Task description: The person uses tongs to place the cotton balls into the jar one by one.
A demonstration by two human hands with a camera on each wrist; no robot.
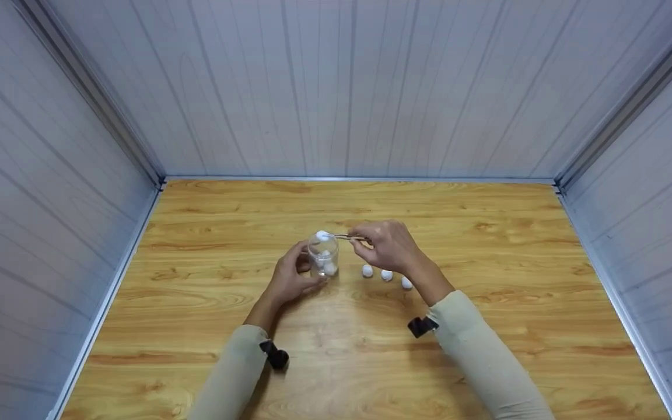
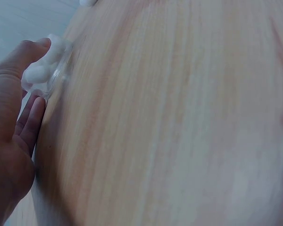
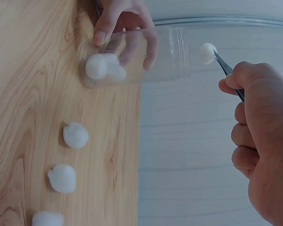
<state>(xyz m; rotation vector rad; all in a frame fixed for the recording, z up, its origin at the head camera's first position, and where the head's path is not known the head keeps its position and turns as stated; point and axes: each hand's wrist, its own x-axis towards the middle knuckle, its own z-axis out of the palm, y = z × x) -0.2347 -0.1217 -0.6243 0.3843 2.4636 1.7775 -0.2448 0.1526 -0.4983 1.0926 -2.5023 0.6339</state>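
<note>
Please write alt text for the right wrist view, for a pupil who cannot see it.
The right hand holds tweezers gripping a white cotton ball just above a clear jar's open mouth; the left hand holds the jar. More cotton balls lie inside, and three others sit on the wood-grain table.

I look down into what seems a plain work booth, with a back wall (image 1: pixel 336 87), left wall (image 1: pixel 38 204) and right wall (image 1: pixel 657 192) of pale streaked panels rising around a wood-grain surface (image 1: pixel 207 233). I see metal edging (image 1: pixel 429 179) along the joins, but I can't tell what building holds it.
</note>
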